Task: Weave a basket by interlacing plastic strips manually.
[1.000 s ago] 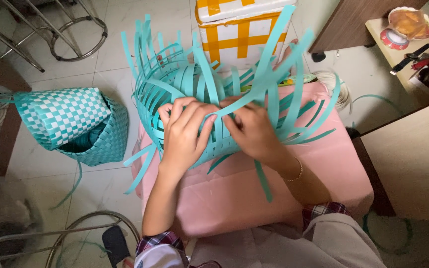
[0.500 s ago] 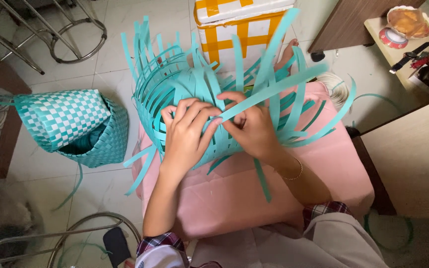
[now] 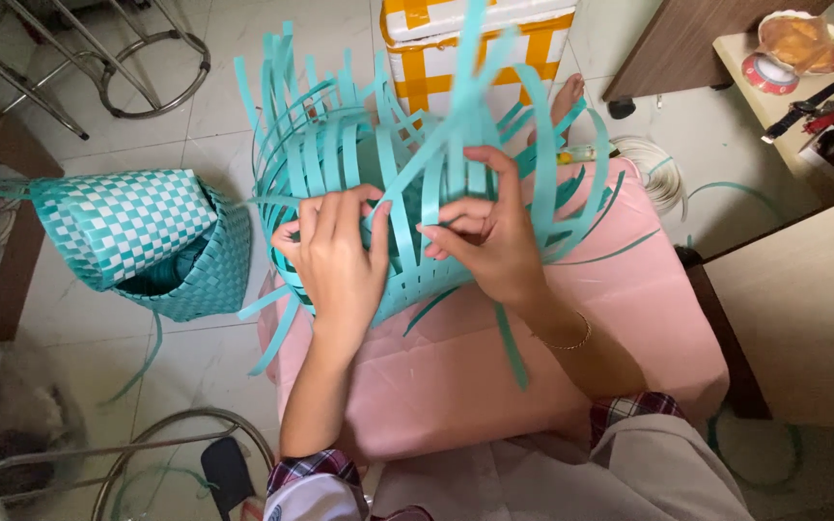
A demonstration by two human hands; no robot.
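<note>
On the pink cushion [image 3: 571,318], we judge the half-woven teal basket [image 3: 388,193] light and springy, best held at its woven wall, where our left hand [image 3: 335,256] presses curled fingers and our right hand [image 3: 489,232] pinches one loose strip [image 3: 407,193].

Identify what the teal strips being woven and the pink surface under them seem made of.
Teal strips: likely plastic strapping, smooth with a slight sheen; the loose ends spring up stiffly. Pink surface: probably soft fabric or a padded cover, matte with rounded edges.
</note>
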